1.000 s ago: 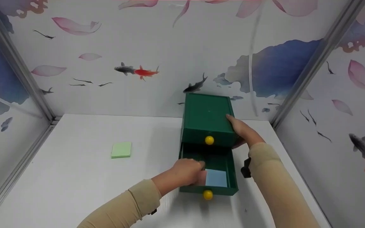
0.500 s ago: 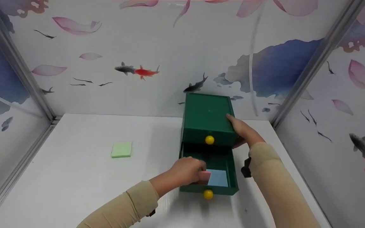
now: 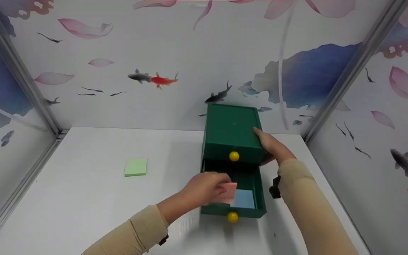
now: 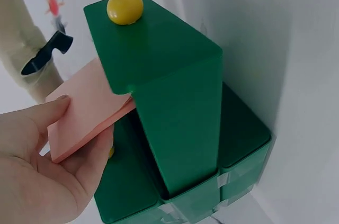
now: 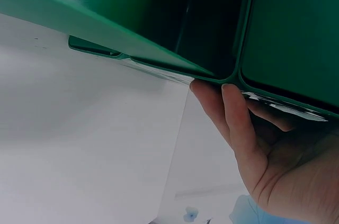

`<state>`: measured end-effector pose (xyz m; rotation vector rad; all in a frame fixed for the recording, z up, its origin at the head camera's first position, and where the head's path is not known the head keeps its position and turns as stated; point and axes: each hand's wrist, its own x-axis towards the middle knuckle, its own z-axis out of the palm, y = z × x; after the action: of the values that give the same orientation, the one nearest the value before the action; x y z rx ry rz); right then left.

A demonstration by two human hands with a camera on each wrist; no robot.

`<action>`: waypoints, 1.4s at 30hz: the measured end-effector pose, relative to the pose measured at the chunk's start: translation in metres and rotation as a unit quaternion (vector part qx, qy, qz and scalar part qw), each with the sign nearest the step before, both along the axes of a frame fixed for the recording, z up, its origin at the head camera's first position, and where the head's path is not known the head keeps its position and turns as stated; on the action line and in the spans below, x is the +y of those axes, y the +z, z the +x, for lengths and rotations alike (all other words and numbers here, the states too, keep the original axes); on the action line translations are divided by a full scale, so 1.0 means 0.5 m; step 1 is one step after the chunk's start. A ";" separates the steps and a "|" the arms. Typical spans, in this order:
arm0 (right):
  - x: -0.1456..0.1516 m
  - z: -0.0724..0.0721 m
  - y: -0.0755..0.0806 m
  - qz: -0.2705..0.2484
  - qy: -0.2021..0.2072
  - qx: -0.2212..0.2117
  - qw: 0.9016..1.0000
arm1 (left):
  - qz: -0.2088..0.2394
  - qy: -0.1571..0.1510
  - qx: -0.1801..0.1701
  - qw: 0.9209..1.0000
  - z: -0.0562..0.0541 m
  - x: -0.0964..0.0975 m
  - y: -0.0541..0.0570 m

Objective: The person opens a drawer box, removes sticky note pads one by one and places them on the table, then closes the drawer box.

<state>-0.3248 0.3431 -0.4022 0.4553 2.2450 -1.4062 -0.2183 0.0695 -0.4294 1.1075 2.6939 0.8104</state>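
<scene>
My left hand (image 3: 205, 187) pinches a pink sticky-note pad (image 3: 229, 192) over the pulled-out lower drawer (image 3: 248, 213) of a green drawer cabinet (image 3: 233, 124). In the left wrist view the thumb lies on top of the pad and the fingers underneath, its far end passing behind the drawer front (image 4: 122, 54). A blue sticky-note pad (image 3: 244, 199) lies in the drawer, partly covered by the pink one. My right hand (image 3: 273, 146) rests against the cabinet's right side, thumb at the top edge. In the right wrist view its extended fingers (image 5: 238, 113) press the side wall.
A green sticky-note pad (image 3: 135, 167) lies on the white table (image 3: 94, 198), left of the cabinet. The upper drawer, with its yellow knob (image 3: 234, 156), is closed. Another yellow knob (image 3: 232, 217) sticks out from the lower drawer. Printed panels (image 3: 190, 46) enclose the table.
My left hand has risen a little inside the drawer area with the pink pad, which has tilted up and now shows more of its face. The right hand and cabinet have stayed still.
</scene>
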 end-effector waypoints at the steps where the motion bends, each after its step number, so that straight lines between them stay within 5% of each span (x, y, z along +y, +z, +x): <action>1: 0.000 0.000 0.000 0.001 0.001 0.000 1.000 | 0.004 -0.001 0.007 1.000 0.001 -0.004 0.004; 12: -0.001 -0.002 0.000 0.002 -0.001 -0.004 1.000 | 0.030 0.015 0.026 0.999 -0.006 -0.054 0.012; 19: 0.000 -0.003 0.001 0.002 -0.005 -0.004 1.000 | 0.053 0.061 -0.048 0.996 -0.019 -0.087 0.008; 28: 0.000 -0.002 0.003 0.004 -0.006 -0.001 1.000 | 0.115 0.100 -0.117 0.981 -0.037 -0.145 -0.003; 42: 0.000 -0.004 0.000 0.005 -0.009 -0.009 1.000 | 0.211 0.187 -0.116 0.952 -0.051 -0.215 -0.053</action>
<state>-0.3270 0.3430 -0.4023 0.4910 2.2392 -1.3945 -0.2440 -0.0382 -0.4560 0.5037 2.6220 1.5281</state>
